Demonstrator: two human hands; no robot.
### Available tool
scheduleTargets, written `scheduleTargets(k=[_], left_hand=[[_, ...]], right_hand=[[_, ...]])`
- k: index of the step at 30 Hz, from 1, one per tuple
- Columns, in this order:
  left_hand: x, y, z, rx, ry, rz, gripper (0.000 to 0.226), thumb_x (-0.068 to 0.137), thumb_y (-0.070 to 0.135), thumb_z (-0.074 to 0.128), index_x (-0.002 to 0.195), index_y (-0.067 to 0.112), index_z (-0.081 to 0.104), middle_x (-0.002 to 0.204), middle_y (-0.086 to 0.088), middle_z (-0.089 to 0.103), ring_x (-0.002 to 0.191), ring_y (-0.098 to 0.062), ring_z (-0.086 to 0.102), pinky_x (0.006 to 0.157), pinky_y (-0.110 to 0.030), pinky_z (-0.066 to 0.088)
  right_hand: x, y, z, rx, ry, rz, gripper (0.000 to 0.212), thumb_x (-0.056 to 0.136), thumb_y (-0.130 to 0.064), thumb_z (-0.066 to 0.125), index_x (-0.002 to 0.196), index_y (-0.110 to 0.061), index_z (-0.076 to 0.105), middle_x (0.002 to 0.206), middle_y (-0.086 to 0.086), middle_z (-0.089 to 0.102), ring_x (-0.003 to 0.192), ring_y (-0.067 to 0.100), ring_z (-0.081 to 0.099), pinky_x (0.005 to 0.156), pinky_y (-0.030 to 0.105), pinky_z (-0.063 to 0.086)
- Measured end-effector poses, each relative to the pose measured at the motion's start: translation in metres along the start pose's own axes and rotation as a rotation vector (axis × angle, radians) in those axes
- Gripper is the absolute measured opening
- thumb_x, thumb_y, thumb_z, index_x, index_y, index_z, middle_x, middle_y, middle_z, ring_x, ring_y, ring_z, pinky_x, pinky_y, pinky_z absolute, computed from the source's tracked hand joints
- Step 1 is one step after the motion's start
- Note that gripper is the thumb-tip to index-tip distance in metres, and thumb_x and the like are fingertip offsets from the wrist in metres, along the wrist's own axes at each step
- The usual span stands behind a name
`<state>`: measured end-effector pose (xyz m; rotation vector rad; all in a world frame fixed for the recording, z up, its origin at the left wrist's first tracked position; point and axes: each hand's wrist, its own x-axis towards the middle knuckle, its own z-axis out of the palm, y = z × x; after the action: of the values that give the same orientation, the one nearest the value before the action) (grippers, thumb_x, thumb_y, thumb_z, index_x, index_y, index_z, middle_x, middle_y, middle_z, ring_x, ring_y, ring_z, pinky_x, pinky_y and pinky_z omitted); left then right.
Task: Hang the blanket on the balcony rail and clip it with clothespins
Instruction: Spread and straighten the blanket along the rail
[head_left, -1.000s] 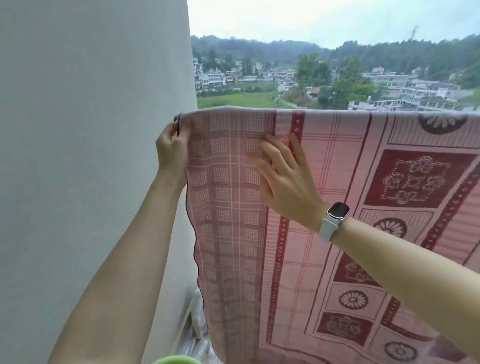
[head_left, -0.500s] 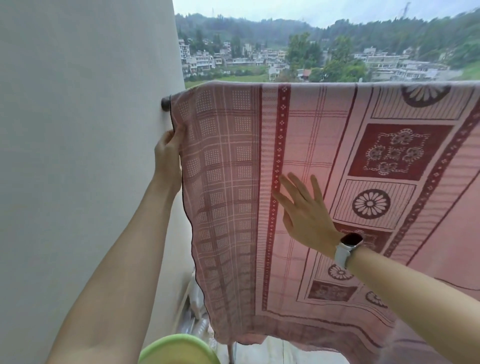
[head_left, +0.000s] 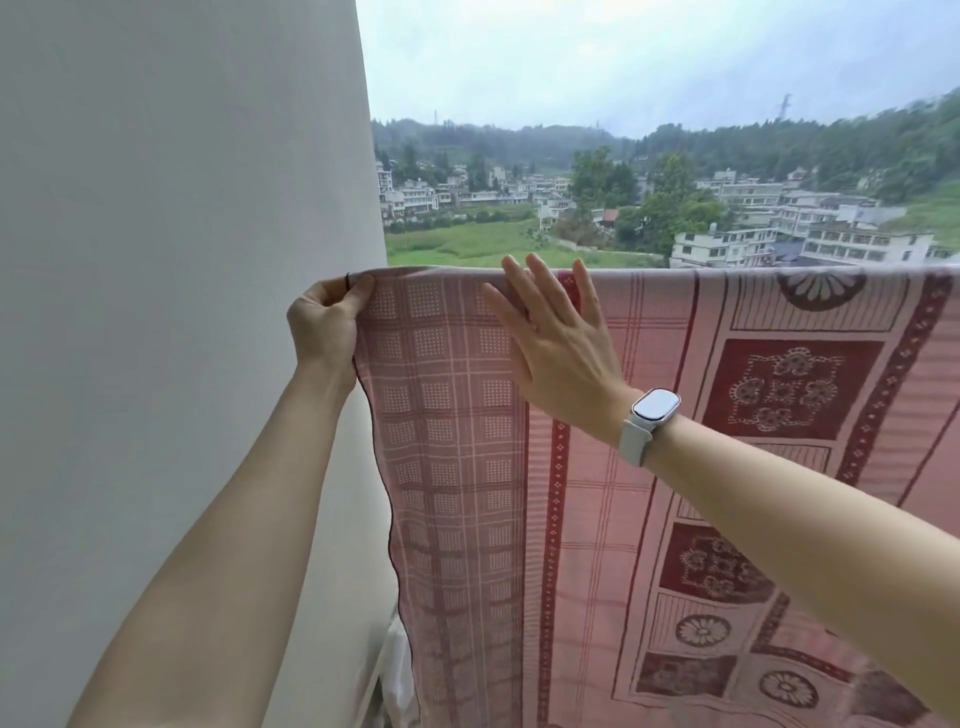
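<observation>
A plain white wall (head_left: 171, 312) fills the left side, smooth and evenly lit. Beyond its edge the balcony opens onto a pale, overcast sky (head_left: 623, 57) with soft, flat daylight. Wooded hills (head_left: 779, 150) run along the horizon, with what look like pylons on the ridge, too hazy to be sure. Below them stand pale multi-storey buildings (head_left: 737, 247), dark green trees (head_left: 670, 208) and a green field (head_left: 467, 244).

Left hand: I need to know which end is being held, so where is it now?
In the head view the left hand pinches the blanket at its top left corner, beside the white wall.
</observation>
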<state>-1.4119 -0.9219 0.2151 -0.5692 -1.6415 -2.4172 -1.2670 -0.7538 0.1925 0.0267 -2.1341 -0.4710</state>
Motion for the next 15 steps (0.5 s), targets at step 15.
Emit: scheduleTargets(k=[15], left_hand=[[-0.097, -0.028, 0.089, 1.063, -0.152, 0.862, 0.044, 0.086, 0.018, 0.052, 0.129, 0.018, 0.043, 0.147, -0.014, 0.031, 0.138, -0.031, 0.02, 0.11, -0.055, 0.004]], right_hand=[[-0.129, 0.085, -0.004, -0.264, -0.253, 0.117, 0.068, 0.076, -0.025, 0.057, 0.139, -0.022, 0.03, 0.152, 0.01, 0.02, 0.14, 0.03, 0.015, 0.103, 0.068, 0.005]])
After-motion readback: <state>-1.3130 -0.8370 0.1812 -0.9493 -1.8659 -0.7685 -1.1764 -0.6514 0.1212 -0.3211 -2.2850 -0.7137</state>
